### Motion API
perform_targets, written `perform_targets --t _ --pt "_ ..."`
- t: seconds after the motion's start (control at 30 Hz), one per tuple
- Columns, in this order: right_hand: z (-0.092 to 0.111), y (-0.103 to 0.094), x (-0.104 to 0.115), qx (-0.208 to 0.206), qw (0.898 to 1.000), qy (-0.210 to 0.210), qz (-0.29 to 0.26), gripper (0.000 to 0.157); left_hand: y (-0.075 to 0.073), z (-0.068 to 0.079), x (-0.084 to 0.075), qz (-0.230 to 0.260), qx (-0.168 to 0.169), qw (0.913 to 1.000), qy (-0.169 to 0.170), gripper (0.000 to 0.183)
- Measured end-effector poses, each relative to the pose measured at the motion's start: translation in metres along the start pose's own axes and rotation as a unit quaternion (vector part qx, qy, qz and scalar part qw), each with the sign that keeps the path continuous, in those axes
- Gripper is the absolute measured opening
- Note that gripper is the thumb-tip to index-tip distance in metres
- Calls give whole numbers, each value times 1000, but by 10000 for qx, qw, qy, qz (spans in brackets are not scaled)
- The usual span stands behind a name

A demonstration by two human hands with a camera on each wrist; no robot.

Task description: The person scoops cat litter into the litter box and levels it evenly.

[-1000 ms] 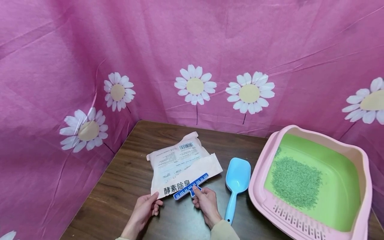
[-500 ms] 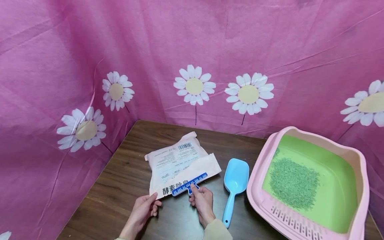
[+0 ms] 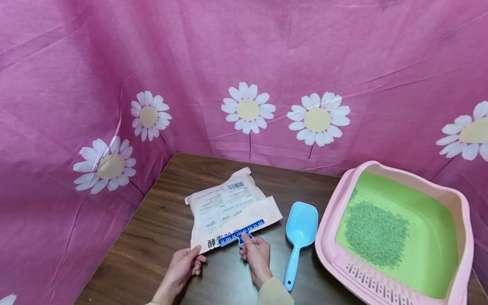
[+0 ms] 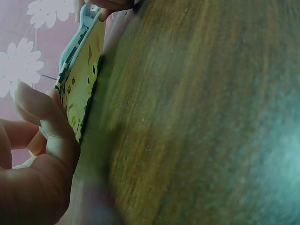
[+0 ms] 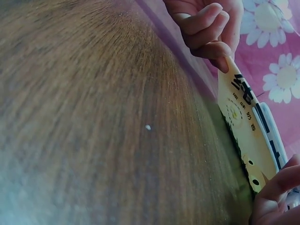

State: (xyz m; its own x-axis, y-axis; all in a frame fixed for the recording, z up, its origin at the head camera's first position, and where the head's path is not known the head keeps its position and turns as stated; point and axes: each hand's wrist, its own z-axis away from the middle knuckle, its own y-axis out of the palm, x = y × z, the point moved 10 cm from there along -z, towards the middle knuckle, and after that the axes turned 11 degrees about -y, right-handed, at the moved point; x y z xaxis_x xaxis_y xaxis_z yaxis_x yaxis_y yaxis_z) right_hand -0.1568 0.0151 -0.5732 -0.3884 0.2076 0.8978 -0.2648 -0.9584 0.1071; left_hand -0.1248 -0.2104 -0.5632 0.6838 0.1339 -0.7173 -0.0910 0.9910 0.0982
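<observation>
A pale pink printed bag (image 3: 225, 207) lies on the table, its near end folded over. With thumb and fingers my left hand (image 3: 181, 264) pinches the near left corner of the fold. My right hand (image 3: 257, 258) pinches the short handle of a blue-and-white bag clip (image 3: 232, 238). The clip's long bar lies across the folded edge and covers part of the large black print. In the left wrist view, the cream side of the bag (image 4: 86, 79) shows beyond the left thumb. The right wrist view shows the clip's white edge (image 5: 272, 126) along the bag.
A light blue scoop (image 3: 301, 224) lies to the right of the right hand. Farther right stands a pink litter box (image 3: 324, 237) with a green inside and a heap of green pellets (image 3: 375, 235). A pink flowered curtain (image 3: 286, 51) hangs behind the wooden table (image 3: 152, 245).
The clip has shifted a little away from me and left, farther over the folded edge, and hides more of the print. The right hand moved with it; the left hand keeps its place.
</observation>
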Motion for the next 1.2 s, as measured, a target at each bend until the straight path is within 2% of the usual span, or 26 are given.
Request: perform_targets --t 0.23,0.4,0.47,0.53,0.6,0.63,0.67,0.7,0.73,0.8,0.83,0.93,0.97,1.03,1.1,1.13,1.17,1.2 --pt "0 0 1 -5 9999 -102 -131 31 1 -1 -2 -23 53 10000 52 22" --pt "2 2 2 157 9995 -84 -259 30 1 -3 -4 -186 163 9997 20 21" --pt "4 3 2 370 9990 -45 -254 29 1 -3 -6 -344 235 9991 1 22" --pt "9 5 3 804 9967 1 -64 26 1 0 -10 -649 269 9975 15 26" --pt "16 6 7 1393 9899 -32 276 24 -1 5 -17 -1329 111 9909 184 31" --pt "20 6 11 1696 9842 -127 483 25 -3 9 -22 -1839 -120 9824 309 35" --pt "25 5 18 1985 9773 -283 679 27 -6 14 -29 -2346 -399 9702 458 37" --pt "29 4 27 2232 9697 -480 870 29 -8 19 -37 -2853 -710 9538 625 38" --pt "34 1 38 2419 9620 -704 1049 30 -11 24 -47 -3353 -1060 9327 806 37" --pt "42 -8 64 2590 9469 -1289 1402 31 -15 37 -69 -4143 -1754 8851 1194 34" --pt "46 -14 79 2578 9390 -1610 1606 30 -15 43 -81 -4355 -2022 8655 1426 30" --pt "59 -37 126 2334 9077 -2599 2325 23 -8 63 -116 -4582 -2490 8225 2268 18" --pt "64 -45 142 2196 8912 -3025 2569 20 -3 70 -128 -4598 -2575 8095 2586 16" --pt "75 -61 175 1860 8486 -3881 3076 18 8 83 -149 -4604 -2610 7824 3283 14" --pt "88 -75 204 1556 7956 -4703 3488 19 21 96 -167 -4633 -2484 7550 3920 15" --pt "94 -82 217 1393 7678 -5047 3692 21 27 102 -176 -4682 -2416 7385 4207 17" --pt "99 -88 228 1249 7405 -5336 3891 22 34 107 -184 -4734 -2323 7250 4431 19" --pt "104 -95 238 1160 7186 -5528 4056 23 40 111 -192 -4792 -2235 7123 4615 21"
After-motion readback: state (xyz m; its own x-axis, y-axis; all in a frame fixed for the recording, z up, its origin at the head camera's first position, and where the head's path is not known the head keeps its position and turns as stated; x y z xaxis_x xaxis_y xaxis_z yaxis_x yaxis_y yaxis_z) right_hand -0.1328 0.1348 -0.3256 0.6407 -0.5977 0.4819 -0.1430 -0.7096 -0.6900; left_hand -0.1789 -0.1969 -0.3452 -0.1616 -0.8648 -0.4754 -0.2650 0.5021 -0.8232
